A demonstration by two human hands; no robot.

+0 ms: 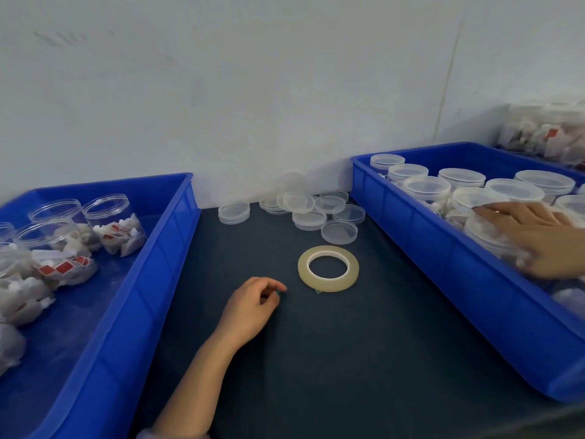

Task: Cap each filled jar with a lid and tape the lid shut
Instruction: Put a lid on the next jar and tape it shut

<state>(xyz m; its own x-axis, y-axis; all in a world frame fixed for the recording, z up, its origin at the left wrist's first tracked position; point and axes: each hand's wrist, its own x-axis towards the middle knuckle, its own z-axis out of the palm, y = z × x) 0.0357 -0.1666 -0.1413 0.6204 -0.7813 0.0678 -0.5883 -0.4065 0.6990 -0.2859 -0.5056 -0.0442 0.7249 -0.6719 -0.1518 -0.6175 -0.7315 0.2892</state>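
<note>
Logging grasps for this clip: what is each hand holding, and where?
Nothing clearly held: right hand lies spread on a capped jar's top; left hand's fingertips pinch together, contents indiscernible.

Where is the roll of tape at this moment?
In the head view the tape roll lies flat on the dark mat, just right of the left hand, in front of the loose lids.

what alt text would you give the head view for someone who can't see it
A person's right hand lies on a capped jar in the right blue bin, while the left hand rests, fingers curled, on a dark mat beside a tape roll. Loose clear lids sit behind; the left blue bin holds open filled jars.
</note>
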